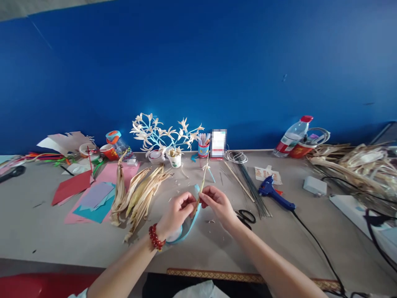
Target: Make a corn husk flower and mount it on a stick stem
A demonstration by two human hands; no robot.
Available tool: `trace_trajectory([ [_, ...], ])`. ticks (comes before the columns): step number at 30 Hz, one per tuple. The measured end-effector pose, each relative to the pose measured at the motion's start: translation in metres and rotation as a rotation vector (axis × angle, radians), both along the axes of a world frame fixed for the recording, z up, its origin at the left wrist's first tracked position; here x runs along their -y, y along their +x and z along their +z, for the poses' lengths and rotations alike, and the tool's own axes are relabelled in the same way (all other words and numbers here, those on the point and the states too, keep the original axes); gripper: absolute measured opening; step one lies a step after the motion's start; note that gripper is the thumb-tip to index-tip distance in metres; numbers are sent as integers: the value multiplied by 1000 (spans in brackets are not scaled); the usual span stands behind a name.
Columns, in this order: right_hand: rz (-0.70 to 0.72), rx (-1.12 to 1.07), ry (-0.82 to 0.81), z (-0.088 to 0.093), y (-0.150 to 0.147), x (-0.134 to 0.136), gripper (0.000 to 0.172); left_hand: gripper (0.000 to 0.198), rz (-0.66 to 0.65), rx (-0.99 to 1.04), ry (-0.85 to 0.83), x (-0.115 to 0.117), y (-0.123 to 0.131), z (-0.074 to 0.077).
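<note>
My left hand [177,213], with a red bead bracelet at the wrist, pinches the lower part of a thin pale corn husk strip [204,178]. My right hand [220,203] closes on the same strip slightly higher, fingertips close to the left ones. The strip points up and away from me. A light blue tape [192,225] passes by the fingers and curves down to a roll [173,236] partly hidden under my left wrist. Dried corn husks [149,192] lie left of my hands. Black scissors [246,217] lie beside my right wrist.
Behind stand pale husk flowers in a cup [174,158], a pen holder [203,150] and a pixelated box [218,145]. Right are wires [252,186], a blue glue gun [276,193] with cord, and a bottle [291,138]. Coloured paper [72,186] lies left.
</note>
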State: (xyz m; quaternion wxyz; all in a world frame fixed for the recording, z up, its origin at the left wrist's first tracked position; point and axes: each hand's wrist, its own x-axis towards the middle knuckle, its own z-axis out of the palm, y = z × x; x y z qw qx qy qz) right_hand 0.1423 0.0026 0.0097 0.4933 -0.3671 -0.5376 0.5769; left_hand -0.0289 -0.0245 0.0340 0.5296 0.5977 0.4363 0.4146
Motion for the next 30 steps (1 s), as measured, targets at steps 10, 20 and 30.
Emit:
trace_trajectory([
  [10, -88, -50, 63, 3, 15, -2, 31, 20, -53, 176, -125, -20, 25, -8],
  [20, -153, 78, 62, -1, 18, -3, 28, 10, 80, -192, 297, -14, 21, -11],
  [30, -177, 4, 19, -5, 15, 0, 26, 15, 64, -290, 419, -11, 23, -17],
])
